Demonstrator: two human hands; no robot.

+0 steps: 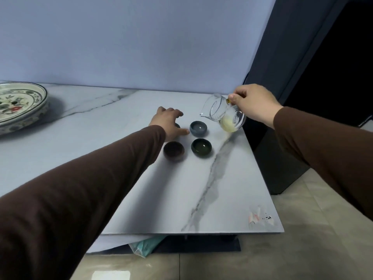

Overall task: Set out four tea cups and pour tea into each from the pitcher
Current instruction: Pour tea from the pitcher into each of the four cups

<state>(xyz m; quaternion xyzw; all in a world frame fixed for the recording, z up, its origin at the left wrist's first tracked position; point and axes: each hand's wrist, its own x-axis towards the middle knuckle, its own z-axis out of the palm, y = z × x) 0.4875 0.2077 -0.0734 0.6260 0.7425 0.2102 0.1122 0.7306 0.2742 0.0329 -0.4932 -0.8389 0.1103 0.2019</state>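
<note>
Holding the glass pitcher (223, 112) by its handle, the right hand (254, 103) has thumb and fingers pinched shut on the grip, and the vessel is tipped with its spout toward the cups, lifted clear of the marble tabletop (121, 178). Only a little pale yellow tea sits in the bottom of the pitcher; no stream shows at the spout. Four cups form a tight square near the far right of the tabletop, probably so one short sweep of the spout can reach them all: the grey-blue cup (198, 128) at back right, nearest the spout; the dark green cup (201, 147) in front of it; the brown cup (173, 150) at front left; and a fourth cup (177, 125) at back left, almost wholly hidden under the left hand (168, 122). That hand is loosely spread, fingers curved down over the hidden cup, seemingly steadying or nudging it; whether it actually grips the cup cannot be told. A glint shows in the grey-blue and green cups, perhaps liquid. A painted platter (20, 104) sits well apart at far left.
</note>
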